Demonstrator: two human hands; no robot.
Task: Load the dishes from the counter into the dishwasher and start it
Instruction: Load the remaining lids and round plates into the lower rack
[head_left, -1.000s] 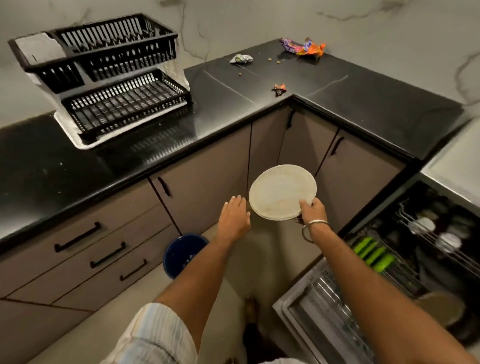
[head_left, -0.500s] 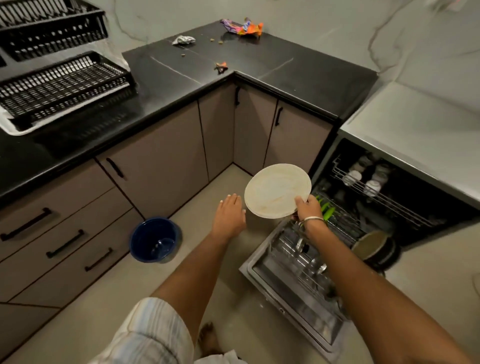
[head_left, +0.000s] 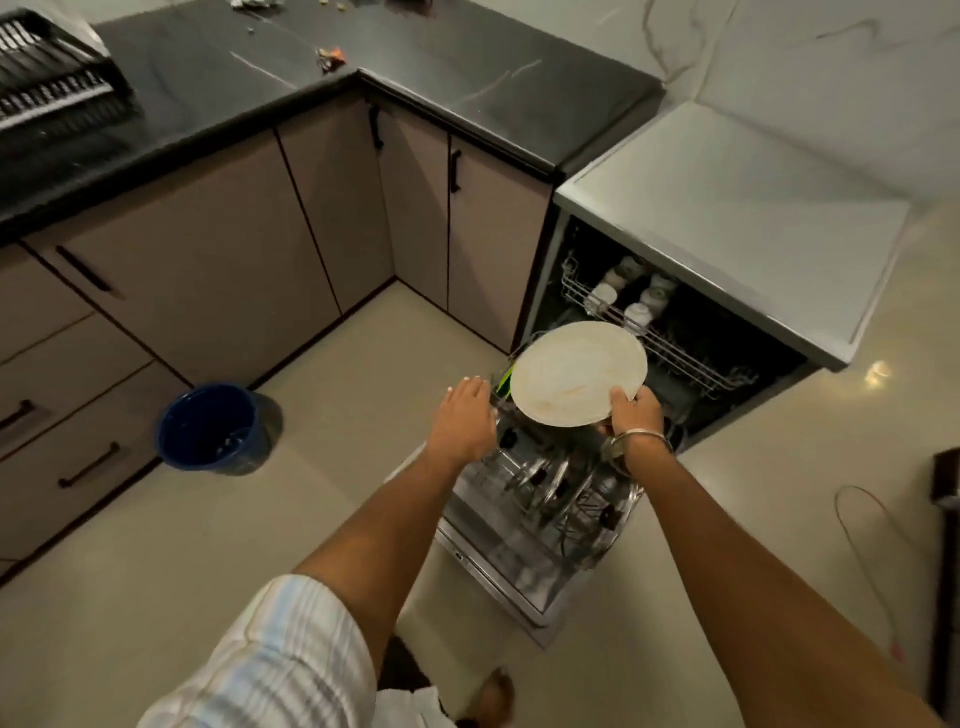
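The plate hides part of the lower rack; the drying rack is cut off at the left edge.

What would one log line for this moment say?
right hand grips white plate | left hand open, empty | plate over pulled-out lower rack | dishwasher open

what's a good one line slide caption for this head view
Right hand carries a white plate over the open dishwasher's lower rack, left hand open alongside.
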